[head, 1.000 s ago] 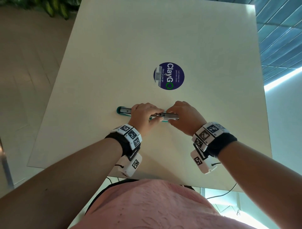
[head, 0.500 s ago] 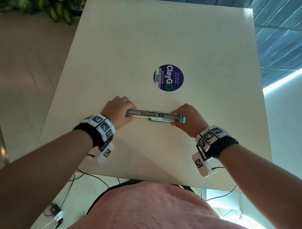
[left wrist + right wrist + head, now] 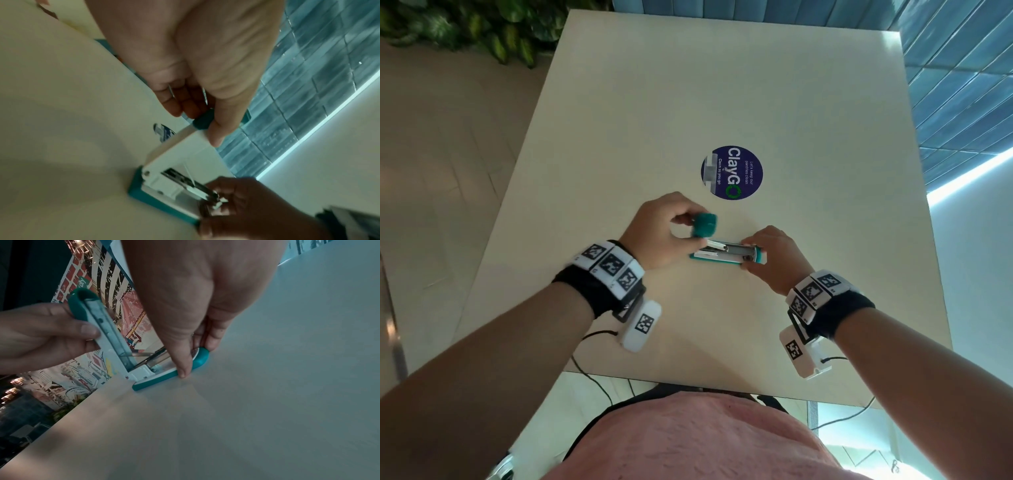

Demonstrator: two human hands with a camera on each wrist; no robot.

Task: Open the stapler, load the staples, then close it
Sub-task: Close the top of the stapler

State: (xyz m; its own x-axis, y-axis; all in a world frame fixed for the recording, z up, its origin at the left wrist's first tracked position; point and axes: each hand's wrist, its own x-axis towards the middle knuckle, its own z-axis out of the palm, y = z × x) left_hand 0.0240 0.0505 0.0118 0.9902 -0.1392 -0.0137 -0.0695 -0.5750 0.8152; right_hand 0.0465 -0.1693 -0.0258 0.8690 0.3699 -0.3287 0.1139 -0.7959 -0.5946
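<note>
A teal-and-white plastic stapler [image 3: 726, 255] lies near the table's front edge, its teal-tipped lid [image 3: 703, 224] swung upright, metal staple channel [image 3: 729, 247] exposed.

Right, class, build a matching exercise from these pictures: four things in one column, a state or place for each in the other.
1. stapler lid
2. stapler base
3. round sticker
4. right hand

a. lies flat on the table
b. steadies the stapler's front end
c. raised, gripped by the left hand
d. stuck on the table beyond the stapler

Pairs: 1-c, 2-a, 3-d, 4-b
</note>
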